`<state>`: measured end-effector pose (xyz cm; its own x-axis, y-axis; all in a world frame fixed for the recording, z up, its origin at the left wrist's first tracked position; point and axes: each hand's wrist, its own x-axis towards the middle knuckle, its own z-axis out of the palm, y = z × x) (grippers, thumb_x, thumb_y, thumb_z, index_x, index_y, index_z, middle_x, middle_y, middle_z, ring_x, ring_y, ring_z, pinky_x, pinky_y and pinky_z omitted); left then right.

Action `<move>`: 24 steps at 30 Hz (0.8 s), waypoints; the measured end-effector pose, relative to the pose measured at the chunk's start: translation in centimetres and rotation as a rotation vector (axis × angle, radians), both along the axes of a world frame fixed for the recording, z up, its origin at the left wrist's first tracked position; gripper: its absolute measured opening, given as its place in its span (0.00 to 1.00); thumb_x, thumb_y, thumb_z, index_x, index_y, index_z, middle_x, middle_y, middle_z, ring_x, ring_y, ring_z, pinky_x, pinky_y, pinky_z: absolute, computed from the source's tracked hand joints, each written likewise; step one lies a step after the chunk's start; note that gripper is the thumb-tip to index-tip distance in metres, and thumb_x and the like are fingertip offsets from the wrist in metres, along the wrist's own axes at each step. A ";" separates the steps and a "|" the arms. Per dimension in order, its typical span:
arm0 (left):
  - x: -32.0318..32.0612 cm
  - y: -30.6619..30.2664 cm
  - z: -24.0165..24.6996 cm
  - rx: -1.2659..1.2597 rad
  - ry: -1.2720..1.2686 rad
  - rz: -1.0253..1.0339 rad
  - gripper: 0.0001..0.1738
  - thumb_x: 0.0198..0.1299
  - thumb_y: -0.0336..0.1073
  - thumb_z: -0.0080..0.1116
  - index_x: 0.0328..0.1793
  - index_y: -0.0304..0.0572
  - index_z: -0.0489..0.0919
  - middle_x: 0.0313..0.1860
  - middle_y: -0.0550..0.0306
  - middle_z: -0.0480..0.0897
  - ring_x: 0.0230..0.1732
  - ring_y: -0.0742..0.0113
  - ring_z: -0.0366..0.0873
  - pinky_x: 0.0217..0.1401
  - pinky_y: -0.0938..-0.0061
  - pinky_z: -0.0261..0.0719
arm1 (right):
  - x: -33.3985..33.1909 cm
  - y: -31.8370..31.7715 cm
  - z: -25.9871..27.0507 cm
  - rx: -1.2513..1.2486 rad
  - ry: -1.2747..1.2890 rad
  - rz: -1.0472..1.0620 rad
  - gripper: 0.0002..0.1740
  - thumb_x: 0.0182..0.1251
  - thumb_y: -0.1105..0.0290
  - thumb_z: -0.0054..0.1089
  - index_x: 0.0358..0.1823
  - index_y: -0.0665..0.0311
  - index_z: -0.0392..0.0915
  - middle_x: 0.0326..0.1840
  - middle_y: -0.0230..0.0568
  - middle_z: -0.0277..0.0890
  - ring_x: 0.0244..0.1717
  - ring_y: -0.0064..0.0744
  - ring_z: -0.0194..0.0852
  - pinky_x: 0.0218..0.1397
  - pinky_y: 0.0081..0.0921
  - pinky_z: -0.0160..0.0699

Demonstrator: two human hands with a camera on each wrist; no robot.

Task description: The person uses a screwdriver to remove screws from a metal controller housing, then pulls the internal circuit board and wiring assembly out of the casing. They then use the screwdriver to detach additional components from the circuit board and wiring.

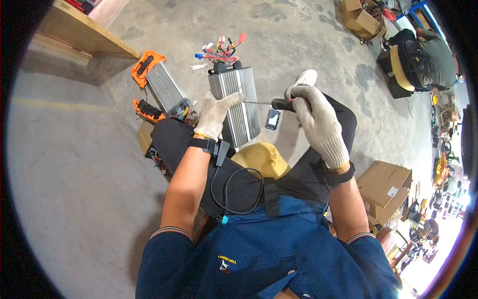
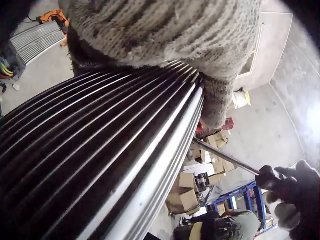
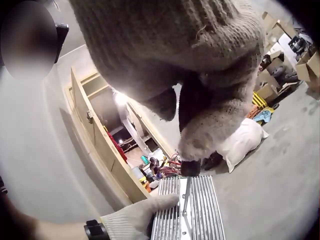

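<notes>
The finned aluminium controller (image 1: 247, 119) is held between the person's legs, above the concrete floor (image 1: 294, 30). Its cable bundle (image 1: 225, 54) is gathered at the far short edge; whether the near short edge is borne by the floor cannot be told. The screwdriver (image 1: 282, 104) is brought in over the right long edge and aimed at the plain strip (image 3: 183, 225) set between the fins.

The likeliest fault, as judged from here, is a slip of the tip. If the shaft is pushed at a slant, the tip may be skidded off the strip, and the left thumb, placed just beside it, could be struck. Any screw head under the tip could be chewed by the same slant. The controller might also be twisted or tipped by a hard push, since it is steadied by one hand only, and the loose cables could then be snagged.

The black handle is closely wrapped by the curled fingers of the right hand (image 1: 321, 124). The left long edge is clasped by the left hand (image 1: 214, 113), spread only as wide as the controller requires, with its thumb laid across the fins; its other fingers are partly hidden. Contact between tip and strip cannot be confirmed.
</notes>
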<state>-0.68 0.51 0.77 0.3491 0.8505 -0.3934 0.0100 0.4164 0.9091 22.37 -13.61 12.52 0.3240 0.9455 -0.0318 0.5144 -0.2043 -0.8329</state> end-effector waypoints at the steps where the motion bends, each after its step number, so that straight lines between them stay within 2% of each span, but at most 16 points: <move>1: 0.0 0.0 0.1 0.000 0.001 0.002 0.25 0.65 0.32 0.76 0.67 0.35 0.84 0.51 0.52 0.92 0.43 0.62 0.93 0.47 0.64 0.94 | 0.2 -0.1 -0.5 0.164 -0.107 0.085 0.18 0.75 0.73 0.68 0.63 0.69 0.81 0.57 0.54 0.84 0.54 0.45 0.89 0.61 0.35 0.86; 5: 0.1 -0.1 0.2 -0.018 0.018 0.010 0.24 0.65 0.31 0.75 0.66 0.34 0.84 0.50 0.51 0.92 0.42 0.62 0.93 0.46 0.64 0.94 | -0.1 -0.2 -0.6 0.221 -0.095 0.102 0.17 0.76 0.74 0.66 0.63 0.69 0.82 0.54 0.54 0.86 0.53 0.44 0.89 0.59 0.35 0.86; 7: 0.1 0.0 -0.1 -0.015 0.033 0.013 0.24 0.65 0.31 0.75 0.66 0.34 0.85 0.50 0.51 0.92 0.42 0.62 0.93 0.47 0.64 0.94 | -1.1 -0.1 0.1 0.149 -0.144 -0.039 0.16 0.75 0.77 0.65 0.61 0.69 0.82 0.53 0.51 0.87 0.53 0.44 0.89 0.60 0.34 0.86; 8: 0.2 0.0 -0.2 0.000 0.014 0.025 0.24 0.65 0.31 0.75 0.66 0.34 0.85 0.50 0.51 0.92 0.43 0.62 0.93 0.47 0.64 0.94 | -1.1 0.0 1.0 0.150 -0.145 -0.042 0.16 0.75 0.77 0.65 0.61 0.69 0.82 0.53 0.51 0.87 0.53 0.44 0.89 0.60 0.34 0.86; 10: 0.2 0.0 -0.2 0.016 -0.004 0.038 0.23 0.65 0.31 0.75 0.66 0.33 0.85 0.50 0.51 0.92 0.43 0.63 0.93 0.47 0.64 0.94 | -0.9 0.5 2.8 -0.287 0.216 -0.091 0.19 0.73 0.74 0.69 0.63 0.68 0.81 0.55 0.50 0.87 0.54 0.44 0.89 0.61 0.35 0.86; 11: 0.1 0.0 -0.3 0.008 0.002 0.030 0.23 0.65 0.30 0.75 0.65 0.33 0.85 0.50 0.51 0.93 0.43 0.63 0.93 0.47 0.64 0.94 | -0.6 0.3 1.7 -0.288 0.217 -0.090 0.19 0.73 0.74 0.69 0.63 0.68 0.81 0.55 0.50 0.87 0.54 0.44 0.89 0.61 0.35 0.86; 13: 0.1 0.0 -0.1 0.000 0.008 0.023 0.23 0.65 0.30 0.75 0.65 0.33 0.85 0.50 0.51 0.93 0.43 0.63 0.93 0.47 0.64 0.94 | 0.0 -0.1 -0.9 0.149 0.019 0.041 0.20 0.75 0.71 0.71 0.64 0.68 0.81 0.55 0.51 0.87 0.55 0.43 0.90 0.61 0.36 0.87; 17: 0.2 -0.1 0.5 -0.016 0.004 0.022 0.23 0.64 0.31 0.76 0.64 0.33 0.85 0.50 0.51 0.92 0.43 0.63 0.93 0.47 0.65 0.93 | -0.4 -0.3 -0.5 0.122 -0.073 0.005 0.18 0.76 0.70 0.70 0.63 0.68 0.81 0.54 0.50 0.87 0.56 0.42 0.90 0.62 0.35 0.87; 20: 0.1 -0.2 0.6 -0.012 -0.001 0.021 0.23 0.64 0.31 0.76 0.64 0.33 0.86 0.49 0.52 0.92 0.43 0.63 0.92 0.47 0.65 0.93 | -0.6 0.1 -0.7 0.144 -0.056 -0.065 0.17 0.74 0.75 0.67 0.62 0.68 0.81 0.54 0.49 0.87 0.56 0.43 0.90 0.63 0.36 0.87; 22: 0.1 -0.1 0.4 -0.006 -0.006 0.014 0.23 0.64 0.31 0.76 0.64 0.33 0.86 0.49 0.52 0.93 0.42 0.63 0.92 0.47 0.65 0.93 | -0.1 0.4 0.2 -0.114 0.090 -0.047 0.22 0.72 0.73 0.69 0.65 0.67 0.80 0.55 0.49 0.87 0.58 0.45 0.90 0.63 0.36 0.87; 23: 0.1 0.0 0.1 0.001 -0.008 0.017 0.23 0.64 0.31 0.76 0.64 0.33 0.86 0.49 0.52 0.93 0.42 0.63 0.92 0.47 0.65 0.93 | 0.1 0.3 0.0 -0.114 0.090 -0.046 0.22 0.72 0.73 0.69 0.65 0.67 0.80 0.55 0.49 0.87 0.58 0.45 0.90 0.63 0.36 0.87; 24: 0.1 0.0 0.3 0.007 -0.010 0.022 0.23 0.64 0.31 0.76 0.64 0.34 0.86 0.49 0.52 0.93 0.42 0.63 0.92 0.47 0.65 0.93 | 0.3 0.1 -0.3 0.014 0.017 0.009 0.22 0.73 0.71 0.70 0.66 0.67 0.79 0.56 0.49 0.87 0.58 0.44 0.90 0.62 0.36 0.87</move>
